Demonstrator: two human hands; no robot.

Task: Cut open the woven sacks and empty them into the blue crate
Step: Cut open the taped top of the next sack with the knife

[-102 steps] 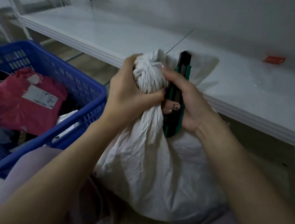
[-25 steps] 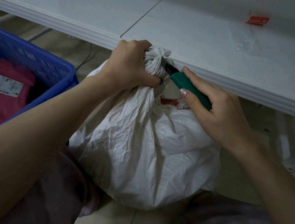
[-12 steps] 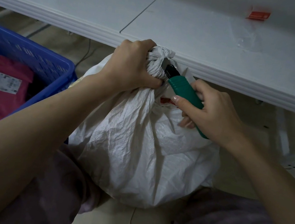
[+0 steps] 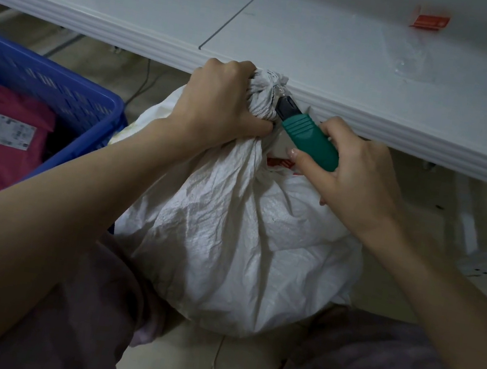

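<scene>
Crinkled woven plastic sack (image 4: 229, 229)

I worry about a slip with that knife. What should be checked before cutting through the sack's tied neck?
1. Left hand grips the gathered neck of the sack: ok.
2. Right hand wraps the handle of the green utility knife: ok.
3. Blade length exposed: cannot tell, the knife's nose is against the neck.
4. Left thumb clear of the blade: not ok, it lies right beside the knife's nose.
5. Sack upright, not tipping: ok.
6. Blue crate close by on the left side for emptying: ok.
</scene>
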